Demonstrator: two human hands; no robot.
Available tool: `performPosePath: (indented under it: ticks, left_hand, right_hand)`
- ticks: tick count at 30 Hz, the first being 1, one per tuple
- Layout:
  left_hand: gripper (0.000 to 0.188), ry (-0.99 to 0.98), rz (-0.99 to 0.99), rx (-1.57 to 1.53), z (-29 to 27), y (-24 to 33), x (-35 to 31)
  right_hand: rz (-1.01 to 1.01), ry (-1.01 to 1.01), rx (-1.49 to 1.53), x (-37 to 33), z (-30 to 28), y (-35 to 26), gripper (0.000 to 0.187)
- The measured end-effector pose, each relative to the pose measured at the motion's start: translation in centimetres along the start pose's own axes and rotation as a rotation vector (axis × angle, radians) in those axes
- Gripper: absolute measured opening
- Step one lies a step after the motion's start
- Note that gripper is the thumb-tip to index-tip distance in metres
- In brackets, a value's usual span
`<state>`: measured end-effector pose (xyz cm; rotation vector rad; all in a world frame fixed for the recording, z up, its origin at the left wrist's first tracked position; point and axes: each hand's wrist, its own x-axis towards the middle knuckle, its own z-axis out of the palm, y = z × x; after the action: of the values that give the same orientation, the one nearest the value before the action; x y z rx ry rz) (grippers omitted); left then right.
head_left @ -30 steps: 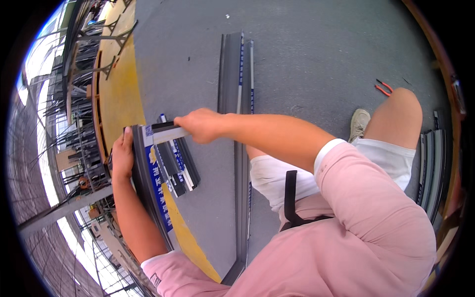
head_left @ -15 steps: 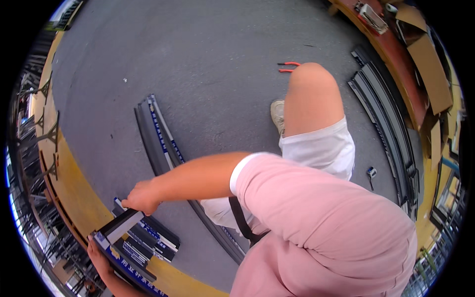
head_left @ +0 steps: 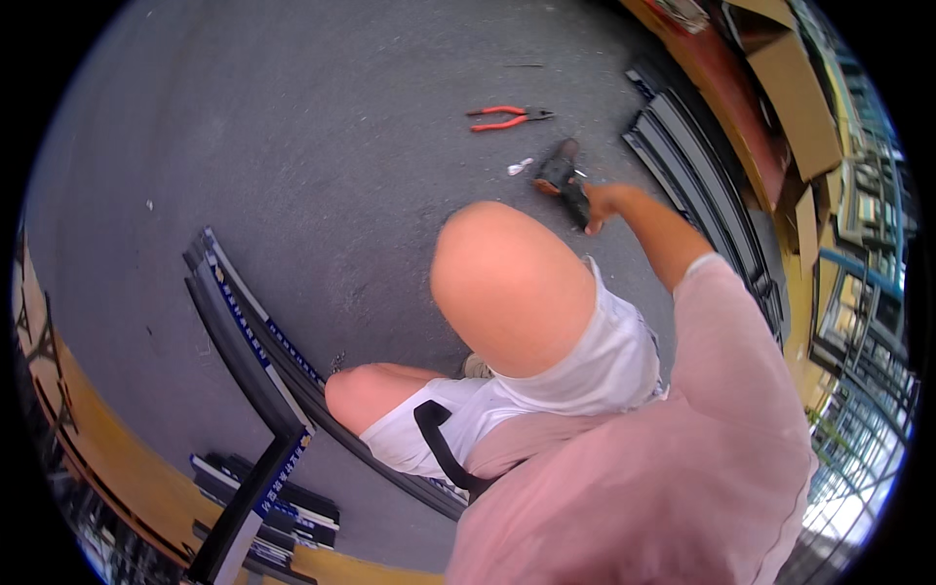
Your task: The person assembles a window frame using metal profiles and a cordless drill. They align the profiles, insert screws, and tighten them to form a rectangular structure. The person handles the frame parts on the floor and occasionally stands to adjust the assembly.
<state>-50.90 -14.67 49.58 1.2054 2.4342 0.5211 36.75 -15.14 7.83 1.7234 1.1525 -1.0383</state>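
My right hand [head_left: 603, 203] reaches out to the floor at the upper right, its fingers closed about the end of a dark power drill [head_left: 557, 175]. Motion blurs the hand a little. My left hand is out of view. At the lower left, two dark metal profiles with blue-and-white printed film meet in a corner [head_left: 292, 429]. One profile [head_left: 229, 526] of that corner runs down toward the lower edge. Beyond the drill lie pliers [head_left: 512, 117] with red handles, spread apart.
Short dark profiles [head_left: 312, 517] lie in a pile at the lower left. Long profiles [head_left: 702, 166] are stacked on the right beside a reddish bench [head_left: 717, 78] with cardboard [head_left: 795, 97]. A small white item [head_left: 520, 167] lies near the drill. My bent knee [head_left: 507, 273] stands mid-view.
My right hand has left the profiles at the lower left and swung across to the drill. My left hand has gone out of view. The view has shifted, showing the whole pliers.
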Motion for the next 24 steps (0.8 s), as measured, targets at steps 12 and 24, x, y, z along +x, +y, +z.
performPosePath:
  ticks: [12, 24]
  left_hand:
    - [0.044, 0.119, -0.137, 0.425, -0.6, 4.5, -4.2]
    - [0.037, -0.279, 0.063, 0.257, 0.6, 10.0, -2.5]
  right_hand:
    - [0.299, 0.380, 0.604, 6.3, 1.8, -3.0, 0.050]
    - [-0.393, -0.062, 0.942, -22.2, -20.3, -29.1, 0.054]
